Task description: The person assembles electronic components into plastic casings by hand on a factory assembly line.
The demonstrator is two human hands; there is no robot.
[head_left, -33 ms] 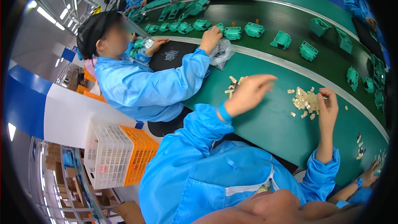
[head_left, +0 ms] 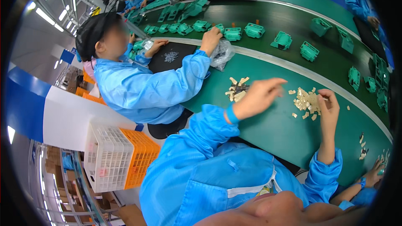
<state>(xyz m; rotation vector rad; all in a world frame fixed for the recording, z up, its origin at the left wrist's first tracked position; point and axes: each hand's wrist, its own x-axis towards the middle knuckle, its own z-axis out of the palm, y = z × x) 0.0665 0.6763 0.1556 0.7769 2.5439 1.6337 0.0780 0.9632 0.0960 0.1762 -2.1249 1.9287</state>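
My left hand (head_left: 261, 98), with a blue band at the wrist, is held over the green worktop (head_left: 272, 132), its fingers stretched to the right and slightly blurred. I see nothing in it. Beside it on the left is a small pile of cream and dark pieces (head_left: 238, 88), partly hidden by the hand. A larger heap of small cream pieces (head_left: 305, 100) lies to the right. My right hand (head_left: 329, 108) is at the right edge of this heap, fingers curled in toward the thumb; what they pinch, if anything, is hidden.
A conveyor (head_left: 289, 25) beyond the worktop carries several green plastic housings (head_left: 281, 40). At left a co-worker (head_left: 138, 79) in blue handles a housing beside a clear plastic bag (head_left: 222, 54). White and orange crates (head_left: 111, 157) stand lower left. Another person's hand (head_left: 372, 175) shows at far right.
My left hand has moved slightly to the right, uncovering more of the small pile. My right hand stays by the heap, and the whole view has shifted slightly.
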